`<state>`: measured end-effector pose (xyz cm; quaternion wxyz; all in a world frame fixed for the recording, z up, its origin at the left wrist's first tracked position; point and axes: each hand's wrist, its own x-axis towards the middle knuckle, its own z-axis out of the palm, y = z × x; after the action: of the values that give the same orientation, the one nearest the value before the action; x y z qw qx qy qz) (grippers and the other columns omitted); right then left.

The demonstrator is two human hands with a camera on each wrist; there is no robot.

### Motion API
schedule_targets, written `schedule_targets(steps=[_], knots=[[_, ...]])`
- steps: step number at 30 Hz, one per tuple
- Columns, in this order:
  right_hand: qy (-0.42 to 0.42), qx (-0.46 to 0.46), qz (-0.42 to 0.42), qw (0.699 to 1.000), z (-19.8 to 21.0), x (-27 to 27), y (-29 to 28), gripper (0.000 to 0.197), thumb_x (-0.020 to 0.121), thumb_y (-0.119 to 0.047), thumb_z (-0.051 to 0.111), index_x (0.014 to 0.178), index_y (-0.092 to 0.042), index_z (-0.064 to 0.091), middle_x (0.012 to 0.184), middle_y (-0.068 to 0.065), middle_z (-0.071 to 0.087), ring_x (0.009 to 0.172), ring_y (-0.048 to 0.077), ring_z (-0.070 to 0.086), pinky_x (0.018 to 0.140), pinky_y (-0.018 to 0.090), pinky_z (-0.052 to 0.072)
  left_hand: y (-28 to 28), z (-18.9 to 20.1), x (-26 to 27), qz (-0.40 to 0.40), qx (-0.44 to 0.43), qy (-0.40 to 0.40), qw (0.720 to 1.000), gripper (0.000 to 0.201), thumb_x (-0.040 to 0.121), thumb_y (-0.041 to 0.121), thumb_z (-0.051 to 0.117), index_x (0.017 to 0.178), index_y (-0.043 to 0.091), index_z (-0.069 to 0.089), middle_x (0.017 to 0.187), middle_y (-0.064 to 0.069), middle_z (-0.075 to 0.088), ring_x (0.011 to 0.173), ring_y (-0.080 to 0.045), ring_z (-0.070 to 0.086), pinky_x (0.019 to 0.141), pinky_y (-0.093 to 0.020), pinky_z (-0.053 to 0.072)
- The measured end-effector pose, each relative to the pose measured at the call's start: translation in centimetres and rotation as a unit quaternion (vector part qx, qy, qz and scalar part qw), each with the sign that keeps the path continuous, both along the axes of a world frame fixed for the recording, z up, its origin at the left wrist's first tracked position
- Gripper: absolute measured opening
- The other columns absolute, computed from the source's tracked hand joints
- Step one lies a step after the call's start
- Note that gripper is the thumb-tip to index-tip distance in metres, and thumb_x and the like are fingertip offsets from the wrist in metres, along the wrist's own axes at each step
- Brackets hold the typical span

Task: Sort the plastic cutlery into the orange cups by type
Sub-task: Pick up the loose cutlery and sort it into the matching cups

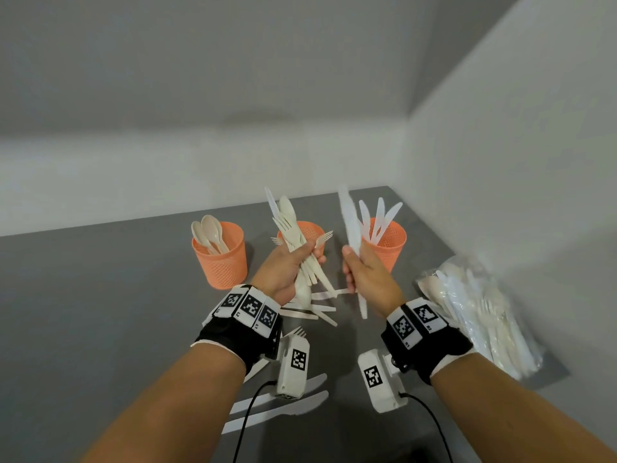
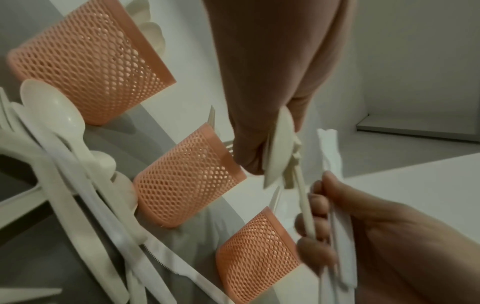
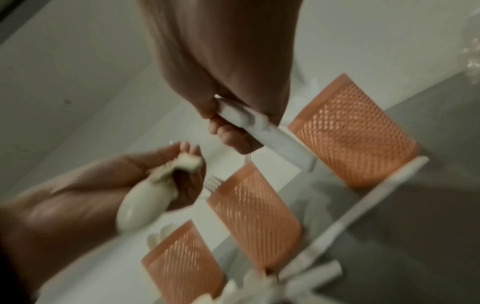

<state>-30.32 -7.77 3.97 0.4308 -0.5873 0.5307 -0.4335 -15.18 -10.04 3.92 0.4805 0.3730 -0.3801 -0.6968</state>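
Three orange mesh cups stand in a row on the grey table: the left cup (image 1: 221, 259) holds spoons, the middle cup (image 1: 309, 228) has a fork at its rim, the right cup (image 1: 389, 242) holds knives. My left hand (image 1: 290, 265) grips a mixed bundle of cutlery (image 1: 293, 235), spoons, forks and a knife, in front of the middle cup. My right hand (image 1: 362, 272) grips a white knife (image 1: 350, 225) upright, just left of the right cup. In the right wrist view the white knife (image 3: 270, 131) sits between thumb and fingers, near the right cup (image 3: 355, 131).
Loose knives and forks (image 1: 317, 309) lie on the table under my hands, and more knives (image 1: 283, 402) lie nearer me. A clear bag of cutlery (image 1: 480, 315) lies at the right table edge. White walls close in behind and to the right.
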Motion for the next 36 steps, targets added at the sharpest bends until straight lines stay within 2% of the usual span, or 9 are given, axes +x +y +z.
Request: schedule_targets(steps=[2, 5, 9, 15, 20, 23, 27, 32, 36], knots=[[-0.034, -0.040, -0.044, 0.998, 1.3, -1.4, -1.5, 0.012, 0.099, -0.030, 0.039, 0.091, -0.029, 0.047, 0.065, -0.001, 0.043, 0.053, 0.011, 0.041, 0.051, 0.023, 0.038, -0.1, -0.2, -0.1, -0.002, 0.007, -0.010, 1.000, 0.021, 0.097, 0.011, 0.041, 0.079, 0.011, 0.051, 0.057, 0.003, 0.057, 0.061, -0.011, 0.061, 0.059, -0.023, 0.053], [-0.045, -0.111, -0.112, 0.986, 4.4, -3.6, -3.8, 0.017, 0.097, -0.033, 0.041, 0.081, -0.034, 0.047, 0.069, -0.004, 0.048, 0.063, 0.011, 0.048, 0.069, 0.030, 0.045, 0.0, -0.3, -0.1, -0.011, 0.001, -0.011, 1.000, 0.021, 0.097, 0.012, 0.042, 0.079, 0.013, 0.053, 0.059, 0.003, 0.059, 0.061, -0.010, 0.062, 0.063, -0.024, 0.053], [-0.011, -0.161, -0.128, 0.979, 5.7, -5.4, -6.9, 0.009, 0.099, -0.025, 0.039, 0.098, -0.021, 0.046, 0.074, -0.007, 0.049, 0.073, 0.008, 0.051, 0.081, 0.032, 0.045, 0.3, -0.1, -0.4, -0.036, 0.004, -0.001, 0.999, 0.018, 0.096, 0.016, 0.046, 0.080, 0.014, 0.055, 0.064, 0.000, 0.055, 0.060, -0.014, 0.058, 0.060, -0.025, 0.049], [0.023, -0.030, -0.133, 0.990, 2.0, -5.6, -9.1, 0.021, 0.098, -0.026, 0.041, 0.109, -0.011, 0.050, 0.102, 0.013, 0.061, 0.086, 0.019, 0.059, 0.082, 0.033, 0.051, 0.7, -0.2, -0.5, -0.051, -0.013, -0.011, 0.999, 0.011, 0.091, 0.018, 0.051, 0.100, 0.015, 0.055, 0.065, -0.001, 0.053, 0.060, -0.013, 0.053, 0.061, -0.023, 0.048], [0.062, 0.004, -0.124, 0.990, 1.3, -5.8, -9.3, 0.037, 0.092, -0.018, 0.053, 0.128, -0.008, 0.047, 0.122, 0.012, 0.055, 0.115, 0.024, 0.053, 0.102, 0.035, 0.040, 1.1, -0.1, -0.3, -0.077, -0.011, -0.024, 0.997, 0.011, 0.096, 0.014, 0.044, 0.095, 0.015, 0.055, 0.058, 0.002, 0.051, 0.056, -0.013, 0.056, 0.053, -0.025, 0.051], [0.100, -0.138, -0.162, 0.972, 3.6, -5.1, -8.6, 0.041, 0.089, -0.013, 0.058, 0.128, -0.008, 0.048, 0.115, 0.005, 0.045, 0.104, 0.012, 0.047, 0.096, 0.022, 0.038, 1.0, -0.3, -0.2, -0.084, -0.013, -0.053, 0.995, 0.012, 0.096, 0.011, 0.043, 0.093, 0.013, 0.054, 0.059, 0.001, 0.051, 0.054, -0.013, 0.055, 0.056, -0.025, 0.051], [0.120, -0.241, -0.026, 0.963, 7.8, -2.3, -7.1, 0.027, 0.089, -0.014, 0.060, 0.114, -0.006, 0.064, 0.101, 0.001, 0.048, 0.085, 0.003, 0.050, 0.079, 0.003, 0.039, 0.8, -0.8, -0.5, -0.088, -0.030, -0.104, 0.990, 0.007, 0.096, 0.012, 0.045, 0.095, 0.011, 0.052, 0.067, -0.003, 0.050, 0.054, -0.012, 0.054, 0.058, -0.025, 0.050], [0.231, -0.160, 0.131, 0.951, 8.9, 0.2, -6.4, 0.026, 0.086, -0.023, 0.065, 0.108, -0.009, 0.066, 0.086, -0.006, 0.047, 0.078, 0.005, 0.044, 0.076, 0.012, 0.037, 1.4, -0.1, -0.9, -0.099, -0.062, -0.155, 0.981, 0.010, 0.095, 0.008, 0.045, 0.095, 0.010, 0.055, 0.066, -0.002, 0.050, 0.049, -0.008, 0.054, 0.057, -0.022, 0.051], [0.135, -0.140, 0.115, 0.974, 9.5, -0.3, -6.2, 0.016, 0.090, -0.016, 0.059, 0.080, -0.003, 0.061, 0.073, 0.006, 0.050, 0.069, 0.015, 0.046, 0.067, 0.023, 0.039, 1.5, -0.2, 0.3, -0.138, -0.078, -0.156, 0.975, 0.007, 0.094, 0.009, 0.049, 0.098, 0.013, 0.054, 0.070, -0.003, 0.050, 0.052, -0.010, 0.054, 0.057, -0.021, 0.049]])
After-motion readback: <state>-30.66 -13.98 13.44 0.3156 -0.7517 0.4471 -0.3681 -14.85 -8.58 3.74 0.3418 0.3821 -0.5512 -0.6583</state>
